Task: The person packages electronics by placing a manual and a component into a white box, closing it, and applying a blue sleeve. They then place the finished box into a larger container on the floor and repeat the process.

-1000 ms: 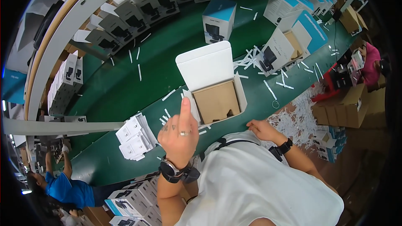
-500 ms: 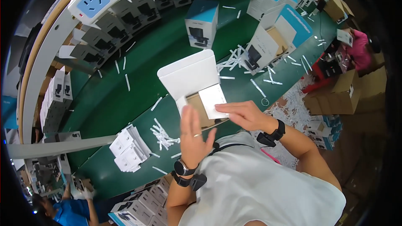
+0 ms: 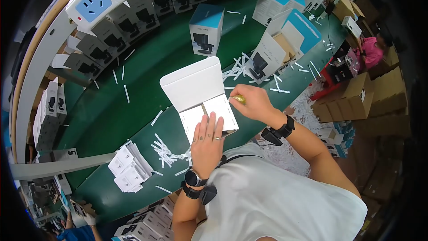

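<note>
An open white box (image 3: 192, 81) stands in front of me on the green table, its lid raised at the back and its two side flaps folded inward. My left hand (image 3: 207, 145) lies on the left flap with fingers stretched out. Beside the right flap (image 3: 221, 110), my right hand (image 3: 258, 103) is closed around a small yellow-gold thing (image 3: 240, 99), whose kind I cannot make out; its tip is close to the box's right edge.
Paper strips (image 3: 164, 151) lie scattered on the table, and stacked white leaflets (image 3: 130, 166) sit at the left. A closed blue-topped box (image 3: 206, 30) and an open one (image 3: 285, 47) stand beyond. A power strip (image 3: 93, 3) and grey post (image 3: 62, 166) are at the left. A co-worker (image 3: 372, 51) is at the right.
The side flaps have gone from partly open to folded in. My left hand has come down onto the left flap. My right hand has moved off the flap and now holds the yellow-gold thing.
</note>
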`<move>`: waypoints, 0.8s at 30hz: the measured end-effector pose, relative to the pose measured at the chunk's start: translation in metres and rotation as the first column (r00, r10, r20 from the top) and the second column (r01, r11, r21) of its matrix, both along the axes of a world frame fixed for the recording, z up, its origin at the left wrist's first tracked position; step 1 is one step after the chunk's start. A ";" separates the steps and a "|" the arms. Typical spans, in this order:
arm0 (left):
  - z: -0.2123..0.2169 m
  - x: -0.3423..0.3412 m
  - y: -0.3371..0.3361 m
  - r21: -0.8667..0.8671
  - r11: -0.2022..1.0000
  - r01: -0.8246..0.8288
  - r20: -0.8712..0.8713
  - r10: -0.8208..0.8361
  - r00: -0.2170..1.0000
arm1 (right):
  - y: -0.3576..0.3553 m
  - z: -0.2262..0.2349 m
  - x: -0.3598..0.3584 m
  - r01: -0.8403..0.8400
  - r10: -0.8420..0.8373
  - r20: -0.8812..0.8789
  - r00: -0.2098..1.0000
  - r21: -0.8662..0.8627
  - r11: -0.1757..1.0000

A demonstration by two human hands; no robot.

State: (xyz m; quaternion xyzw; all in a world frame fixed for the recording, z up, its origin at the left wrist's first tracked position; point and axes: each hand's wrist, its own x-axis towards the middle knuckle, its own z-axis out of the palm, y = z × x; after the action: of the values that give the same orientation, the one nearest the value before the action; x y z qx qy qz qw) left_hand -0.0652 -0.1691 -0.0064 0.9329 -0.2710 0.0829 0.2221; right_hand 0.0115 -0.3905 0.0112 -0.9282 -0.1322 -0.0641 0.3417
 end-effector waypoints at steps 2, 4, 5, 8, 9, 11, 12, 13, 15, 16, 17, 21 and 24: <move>-0.001 0.000 0.000 0.004 1.000 -0.001 0.006 0.001 1.000 | 0.003 0.003 0.000 -0.003 0.004 0.019 1.000 -0.047 0.999; -0.003 0.000 0.000 0.008 1.000 0.002 0.013 -0.002 1.000 | 0.011 0.000 -0.003 0.001 0.000 0.032 0.999 -0.017 1.000; -0.005 -0.001 0.001 0.008 1.000 0.000 0.034 -0.001 0.999 | 0.016 -0.001 -0.005 0.003 -0.004 0.047 0.999 0.015 1.000; -0.006 0.002 0.000 0.008 1.000 -0.007 0.053 0.006 0.999 | 0.031 -0.004 -0.006 0.002 -0.008 0.035 0.999 0.180 0.984; -0.006 0.001 0.001 0.006 1.000 -0.007 0.044 0.006 0.999 | 0.039 0.000 -0.008 0.003 -0.006 0.012 1.000 0.222 0.975; -0.010 -0.002 0.000 0.014 1.000 -0.022 0.056 0.021 0.998 | 0.060 0.012 -0.006 -0.050 0.050 0.002 0.999 0.190 0.980; -0.011 -0.002 -0.001 0.009 1.000 -0.010 0.075 0.009 0.997 | 0.070 0.016 -0.003 -0.079 0.080 -0.001 0.997 0.146 0.986; -0.011 -0.002 0.000 0.006 1.000 -0.006 0.087 0.006 0.996 | 0.081 0.010 0.002 -0.112 0.108 0.055 0.993 0.077 0.991; -0.013 -0.003 0.000 -0.004 1.000 -0.011 0.095 0.011 0.995 | 0.099 -0.001 0.008 -0.142 0.140 0.092 0.986 0.014 0.990; -0.015 -0.003 0.000 -0.023 1.000 -0.011 0.101 0.014 0.995 | 0.107 -0.005 0.011 -0.164 0.171 0.126 0.977 -0.058 0.985; -0.017 -0.004 0.000 -0.039 0.999 -0.006 0.053 0.008 0.999 | 0.114 -0.008 0.011 -0.161 0.164 0.162 0.973 -0.031 0.986; -0.018 -0.003 0.003 -0.080 0.997 -0.022 0.058 0.027 0.998 | 0.126 -0.006 0.007 -0.123 0.129 0.095 0.987 -0.060 0.991; -0.019 -0.002 0.004 -0.094 0.995 0.025 0.093 -0.017 0.996 | 0.131 -0.012 0.008 -0.137 0.133 0.089 0.987 0.035 0.990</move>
State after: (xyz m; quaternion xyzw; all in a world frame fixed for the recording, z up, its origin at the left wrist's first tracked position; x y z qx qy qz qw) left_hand -0.0673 -0.1654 -0.0256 0.9135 -0.2865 0.1364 0.2544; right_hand 0.0191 -0.2595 -0.0008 -0.9063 -0.2080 -0.0836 0.3583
